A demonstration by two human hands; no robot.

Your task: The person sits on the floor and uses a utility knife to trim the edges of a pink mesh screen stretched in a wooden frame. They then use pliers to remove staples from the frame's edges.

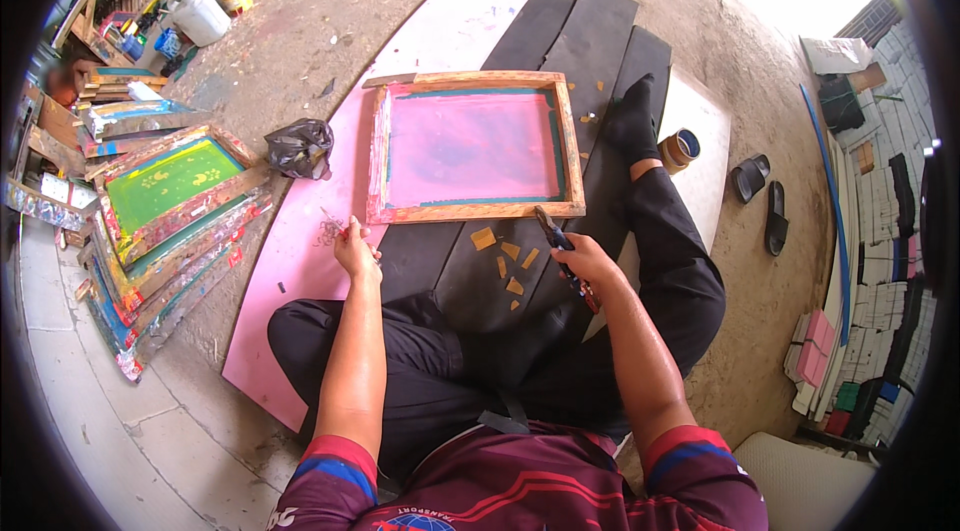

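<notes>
The person's right hand (588,259) is closed around a dark plier-like tool (546,227), its tip at the near bar of a wooden frame (475,214) stretched with pink mesh. The left hand (357,253) is half curled by the frame's near left corner; whether it pinches anything cannot be told. The frame lies on black sheets (470,266) and a pink board (278,296). Tan scraps (484,238) litter the near side; a black bag (300,146) sits left, and a socked foot (632,121) and a can (680,149) right.
</notes>
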